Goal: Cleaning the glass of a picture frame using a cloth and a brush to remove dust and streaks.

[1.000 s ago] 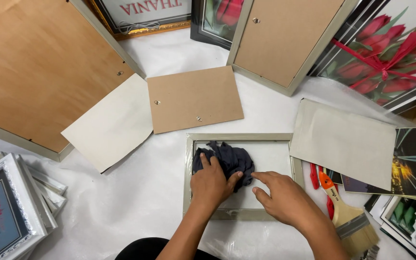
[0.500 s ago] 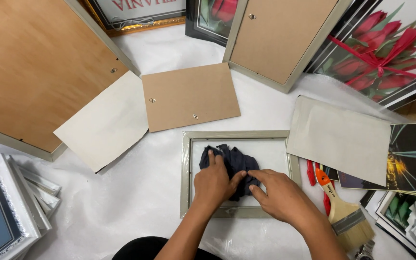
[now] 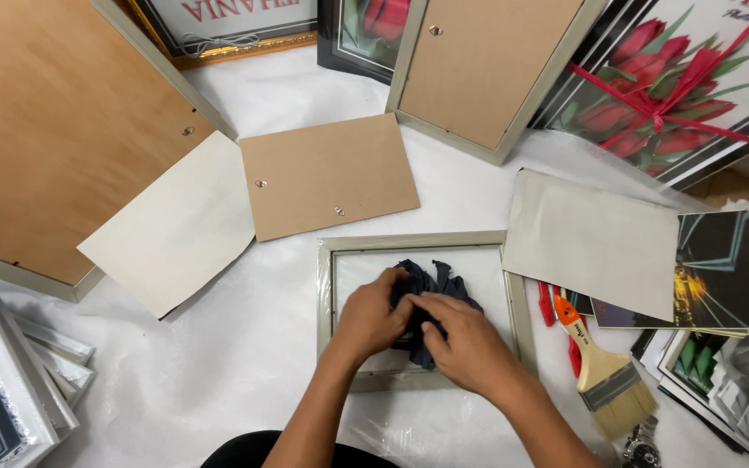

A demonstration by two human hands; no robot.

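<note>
A pale grey picture frame [image 3: 411, 242] lies flat on the white sheet in front of me, its glass facing up. A crumpled dark blue cloth [image 3: 435, 282] rests on the glass. My left hand [image 3: 370, 316] presses on the cloth's left side, fingers curled over it. My right hand [image 3: 465, 342] covers the cloth's near right part and grips it too. Both hands meet over the cloth inside the frame.
A brown backing board [image 3: 327, 173] and a cream card [image 3: 175, 230] lie beyond the frame. A grey sheet [image 3: 595, 238] lies right, with a paintbrush [image 3: 604, 373] and red tool [image 3: 548, 303]. Large frames [image 3: 54, 130] lean at left and back; white frames [image 3: 10, 381] are stacked lower left.
Both hands have drawn together over the cloth, the right hand moving left onto it. The cloth has bunched up under them.
</note>
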